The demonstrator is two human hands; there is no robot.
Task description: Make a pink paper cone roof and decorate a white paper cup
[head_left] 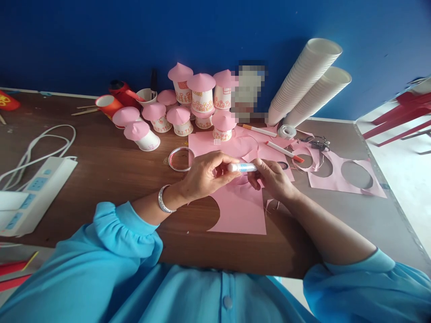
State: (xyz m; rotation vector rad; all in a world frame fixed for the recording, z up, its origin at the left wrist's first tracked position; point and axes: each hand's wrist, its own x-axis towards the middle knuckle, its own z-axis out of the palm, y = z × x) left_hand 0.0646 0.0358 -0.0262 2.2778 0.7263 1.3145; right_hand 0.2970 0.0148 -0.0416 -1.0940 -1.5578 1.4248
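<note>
Between my two hands lies a small white tube (243, 167) with blue print, level above the pink paper. My left hand (210, 172) pinches its rounded white end between thumb and fingers. At its other end, the thumb and fingers of my right hand (274, 177) are closed on it. Its exact kind I cannot make out. Beneath lies a cut sheet of pink paper (240, 213) with curved edges. A roll of clear tape (182, 159) rests on the table left of my left hand. Several paper-cup houses with pink cone roofs (202, 83) stand behind my hands.
Two tall stacks of paper cups (305, 80) lean on the blue wall. An orange marker (259, 130), a red marker (286, 151) and a pink sheet with round holes (336, 170) lie at the right. A power strip (43, 193) with white cords occupies the left.
</note>
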